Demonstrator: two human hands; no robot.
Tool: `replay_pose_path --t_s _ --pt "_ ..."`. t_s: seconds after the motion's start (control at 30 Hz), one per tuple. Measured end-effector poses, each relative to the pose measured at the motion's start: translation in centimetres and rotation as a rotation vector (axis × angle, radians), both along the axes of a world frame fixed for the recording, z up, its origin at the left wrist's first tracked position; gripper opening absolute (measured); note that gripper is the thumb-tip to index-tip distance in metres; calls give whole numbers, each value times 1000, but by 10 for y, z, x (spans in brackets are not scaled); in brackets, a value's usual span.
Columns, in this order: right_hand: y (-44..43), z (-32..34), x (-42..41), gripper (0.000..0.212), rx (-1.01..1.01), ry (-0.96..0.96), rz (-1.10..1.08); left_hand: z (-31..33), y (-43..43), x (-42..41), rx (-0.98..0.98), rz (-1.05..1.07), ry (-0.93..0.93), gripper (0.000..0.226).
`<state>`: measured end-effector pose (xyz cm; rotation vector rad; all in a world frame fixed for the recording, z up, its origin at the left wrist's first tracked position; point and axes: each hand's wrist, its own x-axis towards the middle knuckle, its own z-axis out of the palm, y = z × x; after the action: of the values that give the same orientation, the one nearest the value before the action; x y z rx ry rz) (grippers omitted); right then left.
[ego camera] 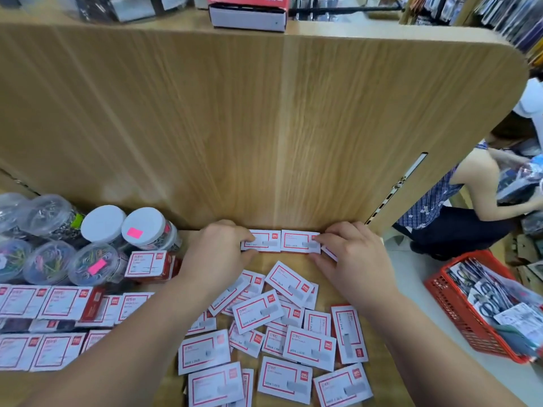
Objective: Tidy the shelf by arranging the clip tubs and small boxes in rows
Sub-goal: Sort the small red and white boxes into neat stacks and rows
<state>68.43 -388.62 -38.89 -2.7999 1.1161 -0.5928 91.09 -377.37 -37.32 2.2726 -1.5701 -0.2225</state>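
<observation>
Both hands are up at the back of the shelf. The left hand [219, 254] pinches the left end of a small white box [261, 241], fingers curled over its top edge and thumb under its front edge. The right hand [351, 255] mirrors it, fingertips clamped on the right end of a second small box [299, 241]. The two boxes lie flat, side by side and touching, tight against the wooden back panel [235, 127]. A third box corner [329, 254] peeks out from under the right palm.

Just behind the wrists, a loose heap of matching red-framed boxes [282, 327] sprawls across the shelf board, overlapping at all angles. To the left, larger red-and-white boxes [44, 301] sit in neater rows, one of them [150, 265] propped up higher. Behind those stand the clip tubs [88, 265], clear ones with coloured clips and two white-lidded ones [144, 226], one lid carrying a pink sticker.

Off to the right, a red basket [470, 318] sits on the floor, and another person [470, 201] crouches nearby.
</observation>
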Motion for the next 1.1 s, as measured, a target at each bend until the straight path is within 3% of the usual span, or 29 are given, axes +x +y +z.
replay_pose_path --t_s 0.13,0.3,0.53,0.73,0.9,1.1 --pt "1 3 -11 32 106 -153 -18 1 -5 -3 -7 2 -9 27" --pt "-1 6 -45 51 183 -78 -117 1 -4 -3 -11 -3 -3 27" --pt "3 5 -60 24 183 -165 -119 4 0 -5 -14 -19 22 29" --pt "3 13 -42 23 94 -222 61 3 7 -2 -10 -46 56 30" --pt "5 0 -9 18 103 -144 14 3 11 -2 -4 -67 75 32" --pt "7 -2 1 19 134 -211 64 0 12 -1 -17 -108 96 33"
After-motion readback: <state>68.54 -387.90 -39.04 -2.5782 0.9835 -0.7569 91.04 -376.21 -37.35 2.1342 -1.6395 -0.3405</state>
